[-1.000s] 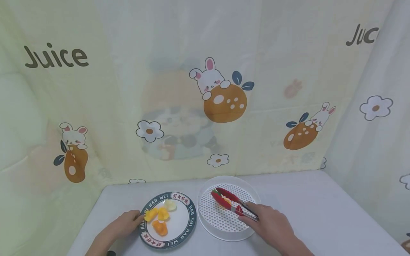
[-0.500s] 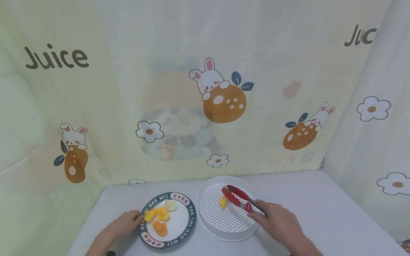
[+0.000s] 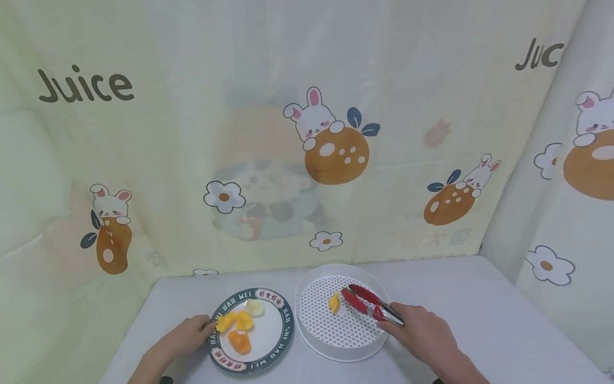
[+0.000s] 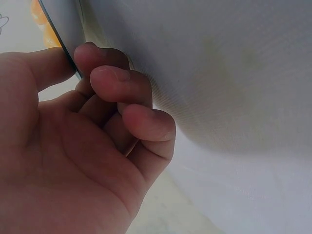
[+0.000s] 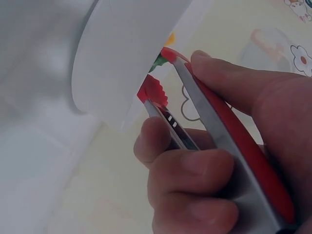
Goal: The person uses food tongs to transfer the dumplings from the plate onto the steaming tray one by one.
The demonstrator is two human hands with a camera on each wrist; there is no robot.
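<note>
In the head view my left hand [image 3: 192,332] pinches the left rim of a plate [image 3: 288,325] with a dark green lettered border. On the plate lie yellow pieces [image 3: 244,321], an orange piece [image 3: 240,341] and a pale piece [image 3: 255,308]. My right hand [image 3: 422,330] grips metal tongs [image 5: 209,112] with red tips. The tips are apart, over the right half of a round white steamer basket [image 3: 345,354] with a perforated base. Something green [image 5: 158,63] shows at the tips; whether they hold it I cannot tell. A yellow piece [image 3: 334,303] lies left of them on the base.
Plate and basket stand side by side on a white-covered table [image 3: 460,298]. A printed cloth curtain [image 3: 268,133] hangs behind the table and along its sides.
My right hand has moved right with the tongs, and the green bit at the tips has shifted right too. The yellow piece in the basket now shows uncovered. My left hand has stayed put.
</note>
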